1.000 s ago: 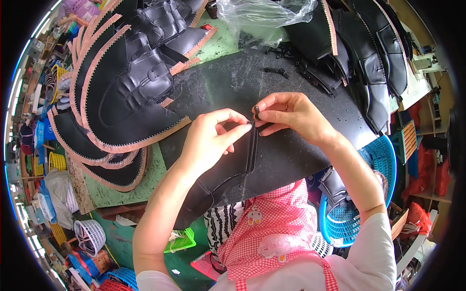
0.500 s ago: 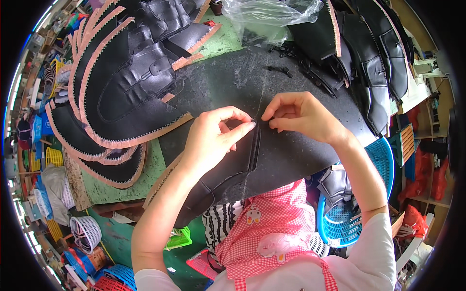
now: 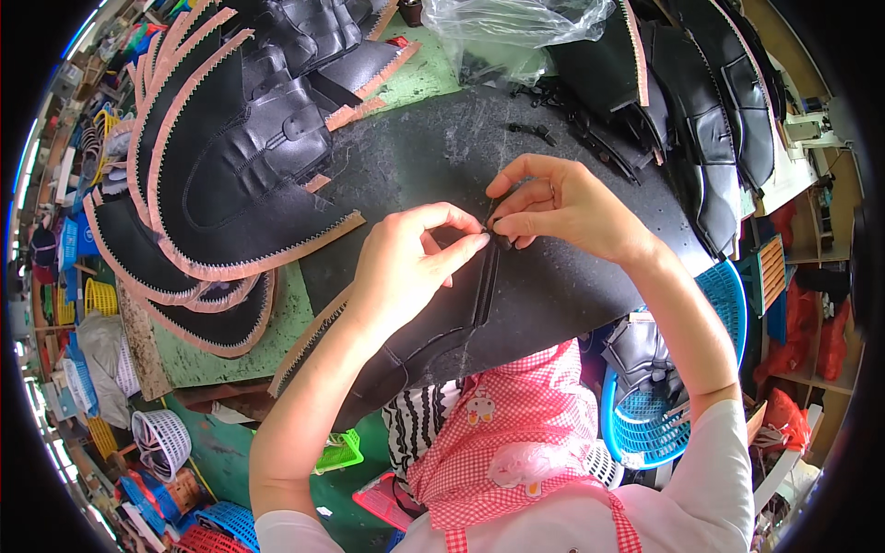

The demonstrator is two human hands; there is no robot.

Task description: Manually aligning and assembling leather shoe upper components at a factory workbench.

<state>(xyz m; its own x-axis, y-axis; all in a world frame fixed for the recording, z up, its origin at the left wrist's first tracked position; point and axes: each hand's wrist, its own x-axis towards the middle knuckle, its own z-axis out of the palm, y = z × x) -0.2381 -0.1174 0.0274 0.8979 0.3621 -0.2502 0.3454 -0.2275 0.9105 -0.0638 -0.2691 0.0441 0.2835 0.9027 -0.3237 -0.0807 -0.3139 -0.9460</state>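
Observation:
My left hand (image 3: 412, 263) pinches the upper end of a narrow black leather strap (image 3: 485, 288) between thumb and index finger. The strap runs down toward a black leather shoe upper (image 3: 376, 380) that lies at the near table edge, partly under my left forearm. Close against the left fingertips, my right hand (image 3: 570, 214) is closed in a pinch at the same strap end. A small dark piece shows below its fingers, too small to name. Both hands are over a black work mat (image 3: 415, 157).
Black shoe uppers with zigzag-cut tan edges (image 3: 267, 175) are piled at left. More black uppers (image 3: 705, 138) lie at right. Small black pieces, perhaps buckles (image 3: 532, 135), rest beyond my hands, near a clear plastic bag (image 3: 516, 28). A blue basket (image 3: 636, 433) stands below right.
My right hand has moved left and its fingertips now meet the strap end beside my left fingers. The left hand has stayed almost still, pinching the strap.

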